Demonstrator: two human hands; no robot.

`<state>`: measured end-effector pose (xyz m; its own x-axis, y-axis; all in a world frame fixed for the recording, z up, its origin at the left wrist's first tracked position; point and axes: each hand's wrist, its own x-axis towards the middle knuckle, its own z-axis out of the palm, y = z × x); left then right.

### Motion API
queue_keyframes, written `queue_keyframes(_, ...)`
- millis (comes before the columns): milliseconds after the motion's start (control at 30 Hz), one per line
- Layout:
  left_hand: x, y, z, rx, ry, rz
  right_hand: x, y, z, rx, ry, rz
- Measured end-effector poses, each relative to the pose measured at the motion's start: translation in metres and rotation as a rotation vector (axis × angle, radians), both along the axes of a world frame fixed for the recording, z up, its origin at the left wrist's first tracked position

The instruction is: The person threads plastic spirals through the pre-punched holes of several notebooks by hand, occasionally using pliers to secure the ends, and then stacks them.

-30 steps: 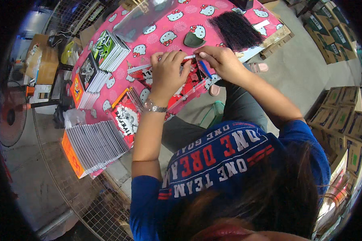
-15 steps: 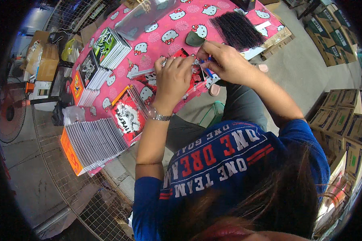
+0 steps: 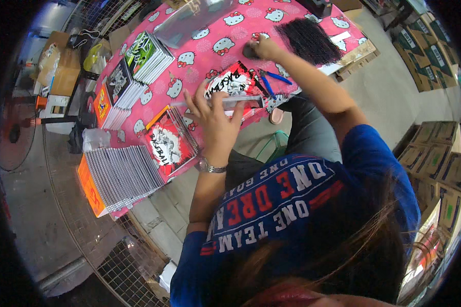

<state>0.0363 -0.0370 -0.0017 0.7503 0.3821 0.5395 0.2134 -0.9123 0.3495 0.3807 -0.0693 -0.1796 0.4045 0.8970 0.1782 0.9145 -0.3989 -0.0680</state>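
Note:
On the pink table, a red, white and black spiral-type notebook lies at an angle in front of me. Across it runs a long clear plastic strip, and my left hand rests on it with fingers spread. Farther out, my right hand has its fingers closed at a small dark green dish-shaped piece, which they partly cover. Blue-handled pliers lie with handles apart, touching the notebook's right end.
Black plastic spiral coils are heaped at the far right. Several notebook stacks line the left side, and a red-covered notebook pile sits beside my left wrist. A transparent sheet or box stands at the back; cartons stand right.
My right hand has let go of the pliers and moved out to the green piece. My left hand has shifted slightly toward me, its fingers spreading and uncovering more of the notebook.

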Motion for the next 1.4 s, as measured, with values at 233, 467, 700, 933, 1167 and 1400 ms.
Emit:
queue_keyframes(233,-0.04,0.015,-0.009,-0.014,0.104,0.063,-0.113,0.05,0.045,-0.06,0.276,-0.317)
queue_keyframes(467,-0.018,0.027,-0.001,0.095,0.085,0.051,-0.153,-0.05,0.165,0.34,1.979,0.949)
queue_keyframes(700,-0.017,0.032,-0.001,0.028,0.048,-0.003,-0.147,-0.053,0.176,0.136,1.595,0.759)
queue_keyframes(933,-0.023,0.029,-0.004,0.059,0.073,0.011,-0.16,-0.042,0.179,0.219,1.825,0.98)
queue_keyframes(1167,-0.022,0.034,-0.013,-0.009,0.077,0.077,-0.154,-0.022,0.161,0.24,1.855,0.6)
queue_keyframes(1400,-0.01,0.038,-0.001,0.045,0.101,0.097,-0.103,-0.005,0.067,0.238,0.018,-0.093)
